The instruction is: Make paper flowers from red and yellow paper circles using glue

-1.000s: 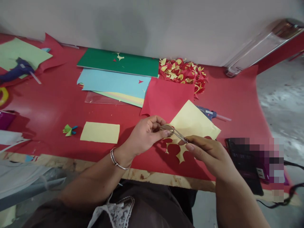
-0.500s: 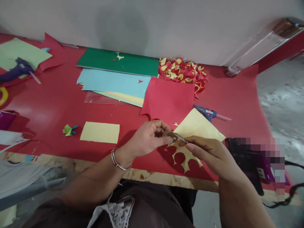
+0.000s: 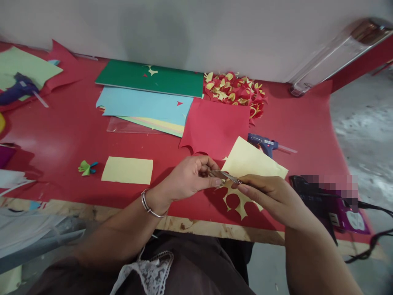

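Note:
My left hand point(image 3: 196, 177) pinches a small piece near its fingertips, too small to make out. In my right hand point(image 3: 264, 194) are metal scissors point(image 3: 229, 177), their blades reaching to the left fingertips. Beneath and behind the hands lies a pale yellow sheet point(image 3: 250, 159) with a scalloped, cut-out yellow scrap point(image 3: 241, 205) below it. A red sheet point(image 3: 217, 127) rests just beyond. To the left are a yellow rectangle of paper point(image 3: 127, 170) and a small green and blue paper flower point(image 3: 87, 168).
A blue glue gun point(image 3: 264, 143) lies right of the red sheet, another point(image 3: 20, 88) at far left. Behind are a green board point(image 3: 150, 80), blue paper point(image 3: 144, 102) and a heap of red and yellow cutouts point(image 3: 235, 90). A clear bottle point(image 3: 334, 57) and a black device point(image 3: 311, 203) are right.
The camera view has shifted slightly, moving the table items a little to the left. The scissor blades look a little more parted at the left fingertips. Both hands keep their hold.

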Available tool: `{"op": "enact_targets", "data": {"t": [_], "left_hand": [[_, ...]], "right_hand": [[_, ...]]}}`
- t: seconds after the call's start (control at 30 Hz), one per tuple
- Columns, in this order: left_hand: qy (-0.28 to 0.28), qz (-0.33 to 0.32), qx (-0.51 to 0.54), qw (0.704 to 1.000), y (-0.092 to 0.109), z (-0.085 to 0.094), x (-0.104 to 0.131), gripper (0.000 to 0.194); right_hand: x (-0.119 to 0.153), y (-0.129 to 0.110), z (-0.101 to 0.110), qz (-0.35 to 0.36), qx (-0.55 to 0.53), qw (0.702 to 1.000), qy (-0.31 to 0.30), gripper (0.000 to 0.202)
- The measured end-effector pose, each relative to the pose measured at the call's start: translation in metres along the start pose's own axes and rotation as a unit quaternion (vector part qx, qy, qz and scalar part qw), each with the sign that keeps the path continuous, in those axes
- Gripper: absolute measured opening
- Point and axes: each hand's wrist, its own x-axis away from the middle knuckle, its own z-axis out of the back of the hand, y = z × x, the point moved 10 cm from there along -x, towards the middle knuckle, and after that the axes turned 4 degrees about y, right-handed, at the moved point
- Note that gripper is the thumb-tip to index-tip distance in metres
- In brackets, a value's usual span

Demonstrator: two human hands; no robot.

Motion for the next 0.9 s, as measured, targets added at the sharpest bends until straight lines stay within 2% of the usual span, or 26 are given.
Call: {"op": "enact_targets", "data": {"t": [0.37, 0.53, 0.63, 0.7, 0.8, 0.9], "left_hand": [[-0.01, 0.024, -0.109, 0.994, -0.002, 0.005, 0.001, 0.03], [-0.027, 0.033, -0.09, 0.995, -0.006, 0.001, -0.003, 0.028], [-0.022, 0.029, -0.062, 0.997, -0.005, 0.003, -0.005, 0.026], [-0.005, 0.029, -0.05, 0.998, -0.001, 0.009, -0.004, 0.024], [0.039, 0.025, -0.028, 0.999, 0.008, 0.021, 0.0, 0.026], [0.098, -0.003, -0.002, 0.995, 0.018, 0.034, 0.003, 0.03]], "right_hand": [[-0.006, -0.002, -0.004, 0.033, 0.006, 0.999, -0.016, 0.045], [-0.009, -0.003, -0.006, 0.04, 0.009, 0.999, -0.018, 0.042], [-0.014, 0.003, -0.001, 0.031, -0.001, 0.999, 0.024, 0.042], [-0.019, 0.011, 0.007, 0.015, -0.015, 0.997, 0.079, 0.042], [-0.025, 0.024, 0.014, -0.011, -0.007, 0.989, 0.148, 0.042], [-0.031, 0.036, 0.006, -0.039, 0.066, 0.984, 0.163, 0.045]]}}
